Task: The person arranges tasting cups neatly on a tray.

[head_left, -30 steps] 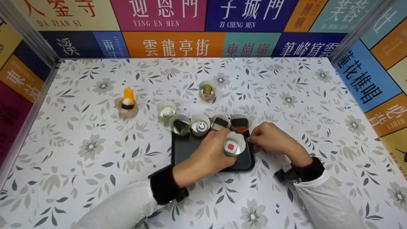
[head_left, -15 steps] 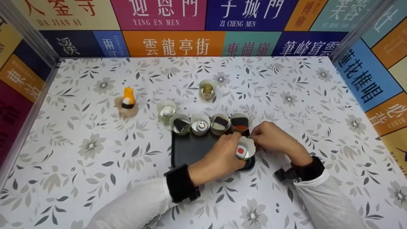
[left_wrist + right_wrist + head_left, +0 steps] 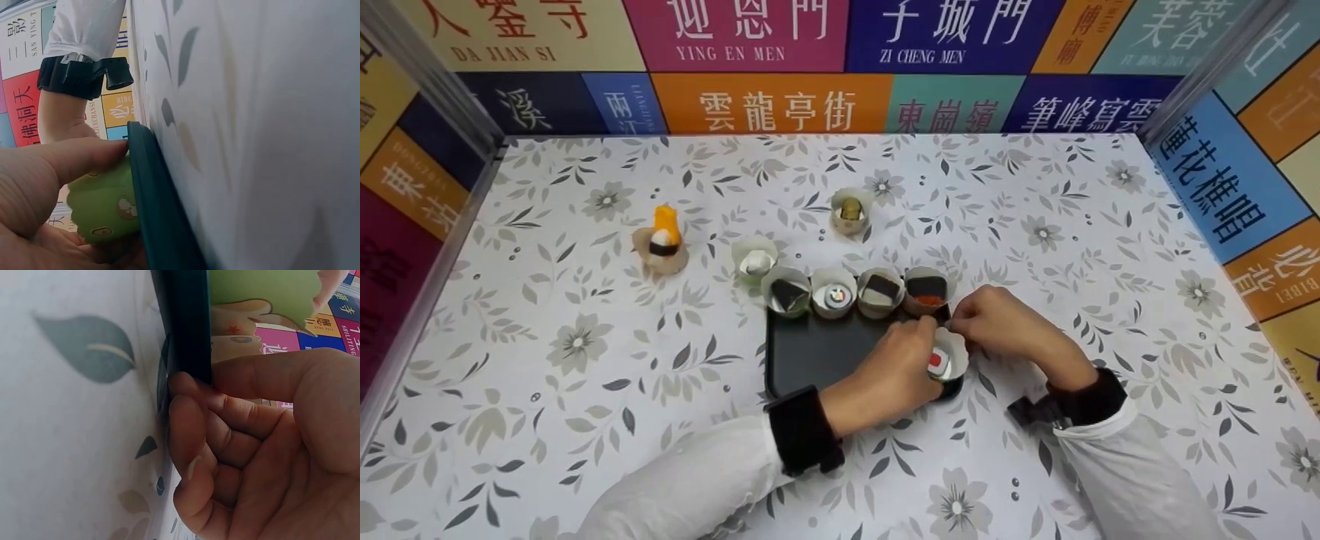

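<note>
My left hand [image 3: 889,375] grips a green scalloped paper cup [image 3: 107,208] holding a small white sushi roll with a red centre [image 3: 937,363]. Cup and fingertips are down at the right side of a black tray [image 3: 810,352]; the left wrist view has the cup's base right at the tray's surface. My right hand [image 3: 997,322] pinches the tray's right edge, thumb above and fingertips beneath, as the right wrist view shows. Along the tray's far side runs a row of several cups, among them one with a rice triangle [image 3: 787,295] and one with a round roll [image 3: 838,296].
Behind the tray's left corner stands a cup with a white piece [image 3: 756,262]. Farther left is a tan cup [image 3: 661,261] with orange-topped sushi. Another cup [image 3: 850,223], with an olive-green piece, stands beyond the row. Printed panels [image 3: 772,111] wall the table's back and sides.
My left hand has carried the green cup rightward and a little nearer to me, to the tray's right side. The right hand stays at the tray's edge; the other cups have not moved.
</note>
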`<action>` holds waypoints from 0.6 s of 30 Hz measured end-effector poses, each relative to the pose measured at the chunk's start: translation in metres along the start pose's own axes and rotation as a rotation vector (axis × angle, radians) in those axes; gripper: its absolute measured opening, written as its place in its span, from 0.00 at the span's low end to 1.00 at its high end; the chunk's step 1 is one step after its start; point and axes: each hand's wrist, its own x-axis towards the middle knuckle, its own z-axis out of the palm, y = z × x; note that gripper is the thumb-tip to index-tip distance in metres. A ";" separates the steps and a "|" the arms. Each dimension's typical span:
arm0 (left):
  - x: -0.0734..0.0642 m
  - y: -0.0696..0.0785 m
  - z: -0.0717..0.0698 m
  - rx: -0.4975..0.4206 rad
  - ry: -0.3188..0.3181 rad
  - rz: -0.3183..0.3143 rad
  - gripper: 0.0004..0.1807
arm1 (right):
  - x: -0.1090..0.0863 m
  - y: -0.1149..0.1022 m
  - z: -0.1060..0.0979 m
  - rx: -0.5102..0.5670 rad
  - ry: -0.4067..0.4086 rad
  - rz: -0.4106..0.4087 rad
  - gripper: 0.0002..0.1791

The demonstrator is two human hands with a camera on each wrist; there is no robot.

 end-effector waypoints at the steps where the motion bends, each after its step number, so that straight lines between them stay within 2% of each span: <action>1: 0.000 0.000 0.000 0.007 0.000 0.002 0.28 | 0.000 0.000 0.000 0.002 0.000 0.001 0.14; 9: 0.000 0.002 0.001 0.035 -0.005 -0.019 0.26 | 0.000 0.001 -0.001 -0.019 0.010 -0.004 0.14; 18: 0.001 0.003 0.001 0.046 -0.015 -0.023 0.29 | 0.001 0.002 0.000 -0.023 0.014 -0.010 0.13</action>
